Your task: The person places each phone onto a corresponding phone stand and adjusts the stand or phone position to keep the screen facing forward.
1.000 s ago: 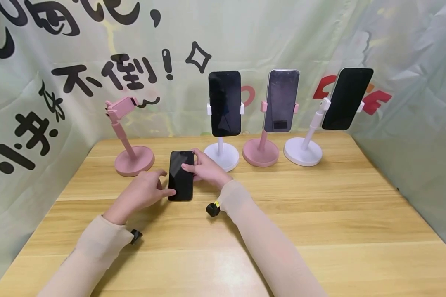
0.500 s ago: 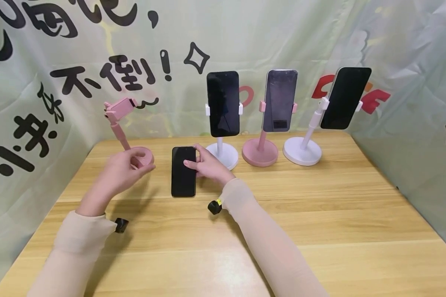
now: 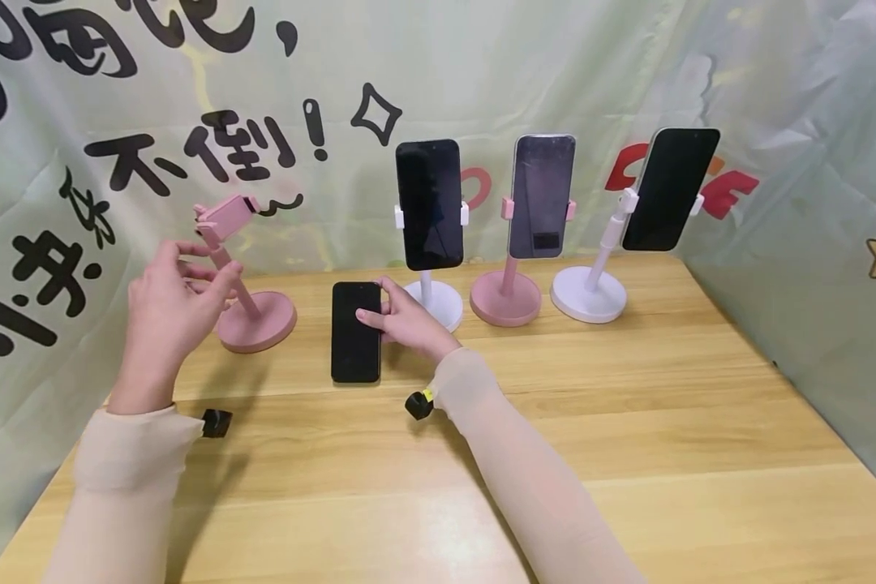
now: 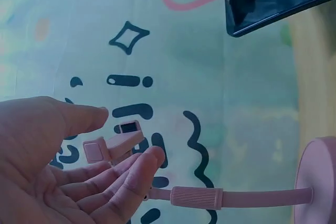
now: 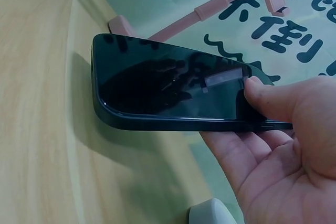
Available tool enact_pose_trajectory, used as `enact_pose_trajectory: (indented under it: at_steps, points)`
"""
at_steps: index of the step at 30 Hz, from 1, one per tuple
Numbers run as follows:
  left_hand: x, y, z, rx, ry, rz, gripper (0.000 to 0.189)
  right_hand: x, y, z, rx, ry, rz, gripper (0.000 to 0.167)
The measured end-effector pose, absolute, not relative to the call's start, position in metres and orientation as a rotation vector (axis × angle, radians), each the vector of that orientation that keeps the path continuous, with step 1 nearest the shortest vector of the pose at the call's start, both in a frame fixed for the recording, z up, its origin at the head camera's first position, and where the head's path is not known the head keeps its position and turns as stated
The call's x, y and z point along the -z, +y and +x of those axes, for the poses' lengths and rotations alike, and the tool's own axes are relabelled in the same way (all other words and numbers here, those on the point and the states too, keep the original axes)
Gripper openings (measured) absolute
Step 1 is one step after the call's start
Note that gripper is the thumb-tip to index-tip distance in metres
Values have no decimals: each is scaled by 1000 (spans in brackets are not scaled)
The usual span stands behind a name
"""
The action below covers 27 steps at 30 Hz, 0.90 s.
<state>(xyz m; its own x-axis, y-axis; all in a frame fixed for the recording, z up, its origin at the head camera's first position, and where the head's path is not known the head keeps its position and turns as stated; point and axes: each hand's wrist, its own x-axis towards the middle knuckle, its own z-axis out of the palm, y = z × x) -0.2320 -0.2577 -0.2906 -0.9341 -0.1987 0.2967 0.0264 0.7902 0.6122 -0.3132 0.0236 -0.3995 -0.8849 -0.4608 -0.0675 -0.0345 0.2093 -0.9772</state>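
Observation:
My right hand (image 3: 410,324) grips a black smartphone (image 3: 355,345) by its upper right side, thumb on the screen and fingers behind. Seen from the right wrist, the smartphone (image 5: 168,85) is held just over the wooden table, its shadow below. My left hand (image 3: 175,304) is raised beside the pink phone stand (image 3: 257,321) at the left. Its thumb and fingers are spread apart around the level of the stand's neck, with nothing between them. In the left wrist view, the stand's pink clamp (image 4: 123,142) shows behind the fingers, holding no phone.
To the right stand a white phone stand (image 3: 441,307), a pink one (image 3: 506,298) and another white one (image 3: 590,294). Each carries a phone in its clamp. A printed cloth (image 3: 321,219) hangs close behind the table (image 3: 555,422).
My left hand has let go of the smartphone's edge and moved left and up to the pink stand. My right hand still holds the smartphone, which has shifted slightly away from me.

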Motion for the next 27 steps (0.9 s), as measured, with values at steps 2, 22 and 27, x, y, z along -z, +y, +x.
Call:
enact_pose_trajectory:
  at_steps: [2, 22, 27]
  points:
    - [288, -257, -235, 938, -2616, 167, 77, 399, 25, -313, 1724, 2152, -467, 70]
    - [277, -261, -263, 1019, -2353, 225, 54, 379, 23, -303, 1828, 2076, -501, 70]
    - [277, -261, -266, 1052, -2343, 208, 50, 376, 22, -302, 1814, 2099, -502, 69]
